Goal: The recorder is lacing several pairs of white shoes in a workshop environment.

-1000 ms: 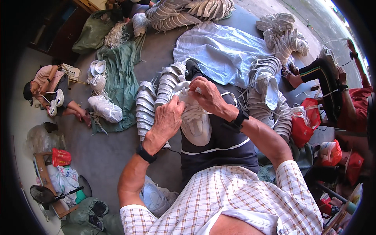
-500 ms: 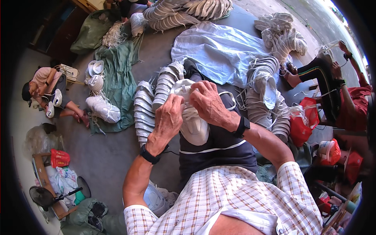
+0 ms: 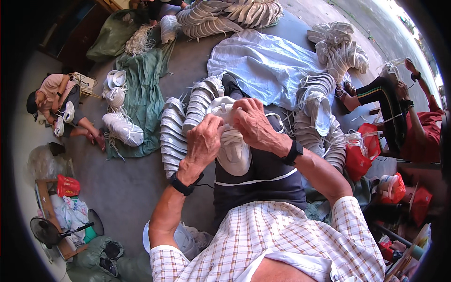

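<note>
A white sneaker rests on my lap with its toe toward me, laces crossing its upper part. My left hand is closed at the left edge of its lace opening, fingertips pinched on the upper. My right hand is closed over the opposite side, thumb and fingers drawn together around a white shoelace whose loop hangs out to the right. The fingertips of both hands nearly meet, and the exact lace hole between them is hidden. Both wrists wear black bands.
Nested rows of shoe uppers stand just left of my knees, and more shoe uppers at the right. Ahead lies a pale blue sheet. One person sits at the far left, another at the right beside a red bag.
My hands stay at the sneaker's lace opening, with the fingertips shifted slightly. The whole view has tilted a little. The person on the right has lowered the shoe slightly.
</note>
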`<action>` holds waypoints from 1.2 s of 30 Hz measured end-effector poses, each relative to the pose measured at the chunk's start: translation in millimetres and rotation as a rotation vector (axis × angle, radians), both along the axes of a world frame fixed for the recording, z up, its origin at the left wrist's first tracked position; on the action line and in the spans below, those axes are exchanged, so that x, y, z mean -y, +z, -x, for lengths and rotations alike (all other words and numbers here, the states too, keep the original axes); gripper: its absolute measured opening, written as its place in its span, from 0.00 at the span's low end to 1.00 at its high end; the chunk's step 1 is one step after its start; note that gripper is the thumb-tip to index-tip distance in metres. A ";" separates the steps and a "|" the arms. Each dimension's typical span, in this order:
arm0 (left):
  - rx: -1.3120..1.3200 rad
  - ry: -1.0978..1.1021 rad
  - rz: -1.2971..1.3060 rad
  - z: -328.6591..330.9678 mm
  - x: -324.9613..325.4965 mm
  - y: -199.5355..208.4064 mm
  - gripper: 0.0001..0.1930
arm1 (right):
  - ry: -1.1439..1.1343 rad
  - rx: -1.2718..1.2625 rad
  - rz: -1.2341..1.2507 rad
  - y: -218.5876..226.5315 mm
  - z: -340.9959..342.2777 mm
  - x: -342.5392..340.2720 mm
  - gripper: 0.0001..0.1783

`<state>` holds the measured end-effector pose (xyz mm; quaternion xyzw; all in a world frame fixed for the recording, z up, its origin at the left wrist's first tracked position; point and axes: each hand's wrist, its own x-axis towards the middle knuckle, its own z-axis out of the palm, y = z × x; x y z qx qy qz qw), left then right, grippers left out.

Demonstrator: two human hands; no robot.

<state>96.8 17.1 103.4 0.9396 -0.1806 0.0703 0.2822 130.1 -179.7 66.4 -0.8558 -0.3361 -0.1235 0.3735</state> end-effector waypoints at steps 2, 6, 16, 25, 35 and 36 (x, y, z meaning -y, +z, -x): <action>0.039 -0.013 -0.002 -0.6 -6.5 3.0 0.03 | -0.010 -0.013 -0.039 3.7 1.1 14.7 0.14; 0.054 -0.095 -0.024 -4.2 -11.1 5.0 0.06 | -0.039 0.023 -0.036 11.4 -1.5 47.6 0.15; 0.140 -0.086 -0.156 -11.1 -8.2 15.4 0.07 | -0.006 0.127 0.053 3.9 1.3 -1.3 0.20; 0.175 -0.127 -0.149 -18.0 -19.3 9.0 0.05 | 0.016 0.251 0.191 15.5 -8.8 25.8 0.15; 0.129 -0.138 -0.010 -23.9 -23.1 -3.2 0.03 | -0.618 0.251 0.462 19.0 -44.1 251.1 0.04; 0.127 -0.134 -0.008 -23.3 -23.8 -4.3 0.03 | -0.613 0.250 0.463 18.5 -40.1 251.0 0.04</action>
